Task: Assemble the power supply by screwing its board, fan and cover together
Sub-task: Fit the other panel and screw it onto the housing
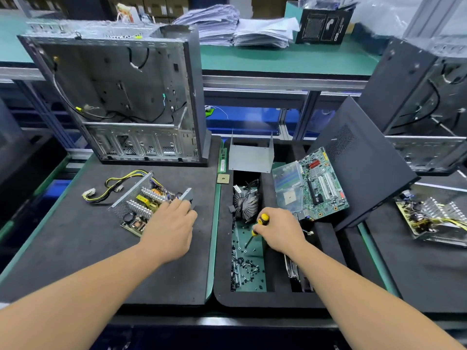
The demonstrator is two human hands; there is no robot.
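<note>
Centrally on the dark foam surface [75, 261]: open grey metal power supply chassis with its circuit board, silver heatsinks and yellow-black cable bundle [141, 200], lying toward the far half of the left mat, cables trailing to the left edge. Left hand [169, 226] laid over the chassis's near right corner, fingers [185, 205] curled against the upright metal end plate, gripping it. Right hand [280, 229] over the recessed black foam tray [252, 298] just right of the mat, fingers wrapped round a yellow-and-black-handled screwdriver [259, 223], its tip pointing down into the tray's green-floored compartment among loose black screws [246, 269]. Black finned cooler fan [246, 203] at the far end of that compartment. Bent grey sheet-metal cover [250, 157] standing at the tray's far edge. Green motherboard with a clear plastic shield [313, 184] leaning at the tray's far right. Open empty silver-and-black computer case [118, 97] upright at the far edge of the left mat. Dark grey perforated side panel [358, 168] tilted at the right.
</note>
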